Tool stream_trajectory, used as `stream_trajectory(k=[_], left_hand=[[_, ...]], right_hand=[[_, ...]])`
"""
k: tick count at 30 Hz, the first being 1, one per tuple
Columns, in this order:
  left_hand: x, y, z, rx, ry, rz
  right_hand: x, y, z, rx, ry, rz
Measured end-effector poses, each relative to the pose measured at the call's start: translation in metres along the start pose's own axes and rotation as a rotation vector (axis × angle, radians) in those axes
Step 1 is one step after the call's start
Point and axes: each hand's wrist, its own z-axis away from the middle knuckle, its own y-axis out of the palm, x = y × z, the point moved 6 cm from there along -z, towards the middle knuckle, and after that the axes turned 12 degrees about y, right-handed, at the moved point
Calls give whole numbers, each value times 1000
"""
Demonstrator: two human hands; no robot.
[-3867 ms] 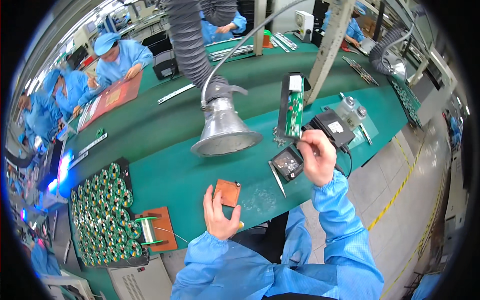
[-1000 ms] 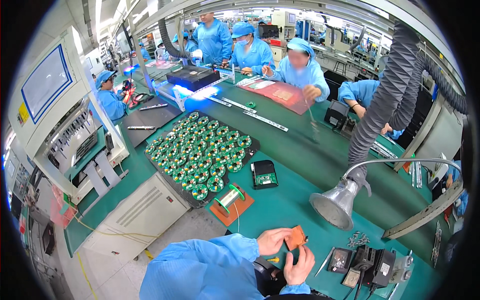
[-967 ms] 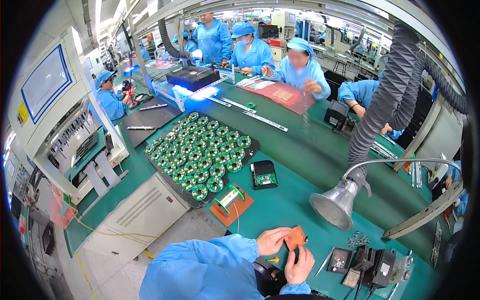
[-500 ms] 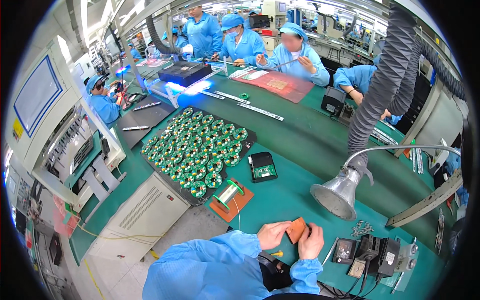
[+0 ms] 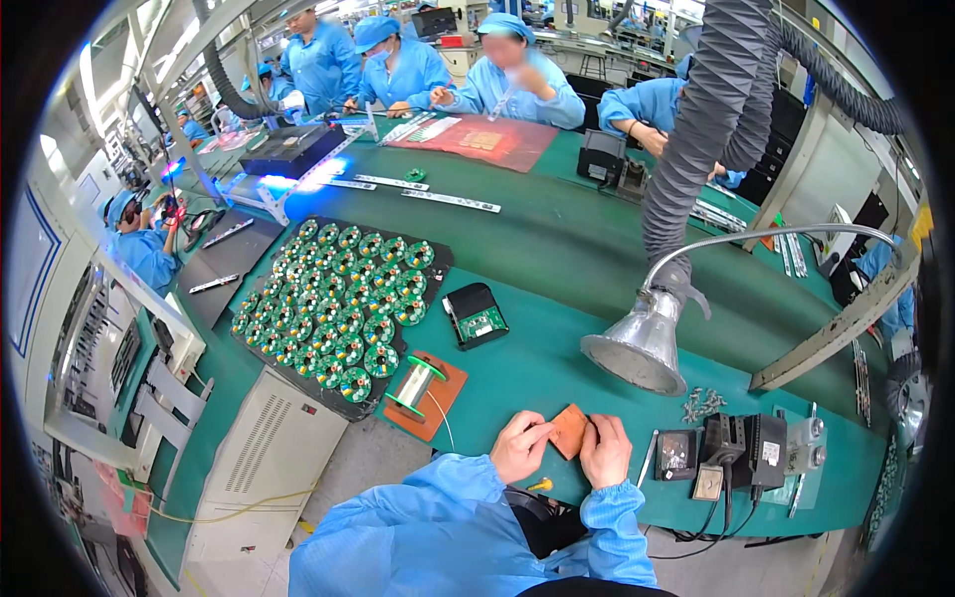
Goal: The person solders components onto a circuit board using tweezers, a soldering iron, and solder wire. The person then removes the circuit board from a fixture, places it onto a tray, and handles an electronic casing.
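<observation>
Between my two hands is a small square orange-brown board [image 5: 569, 431], tilted up off the green bench. My left hand [image 5: 522, 446] has its fingers closed on the board's left edge. From the other side my right hand [image 5: 606, 451] grips it, the fingertips partly hidden behind its edge. Just below the hands lies a small yellow piece [image 5: 540, 485]. To the left, a wire spool with green flanges [image 5: 415, 387] rests on a larger brown board [image 5: 450, 402], a thin strand trailing from it toward my left wrist.
A black mat [image 5: 435, 261] bears several round green circuit boards [image 5: 382, 360]. Nearby sits a black case with a circuit board [image 5: 476, 315]. A metal fume hood [image 5: 637, 348] hangs over the right side, above small metal parts [image 5: 702, 403] and a black soldering unit [image 5: 764, 450]. Co-workers sit across the bench.
My head has turned right, so the scene sits farther left. The orange-brown board has turned a little, both hands still on it. Across the bench, a co-worker's hand has risen.
</observation>
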Motion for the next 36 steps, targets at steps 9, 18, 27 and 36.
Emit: stream_trajectory(k=[9,18,27,36], left_hand=[[3,0,2,16,-12,28],[3,-1,0,11,-46,6],[5,-2,-1,-17,-74,71],[4,-5,5,0,-62,24]], right_hand=[[-4,3,-1,34,17,12],[-9,2,-5,78,62,46],[-10,4,-6,102,103,98],[-11,7,-1,107,69,153]])
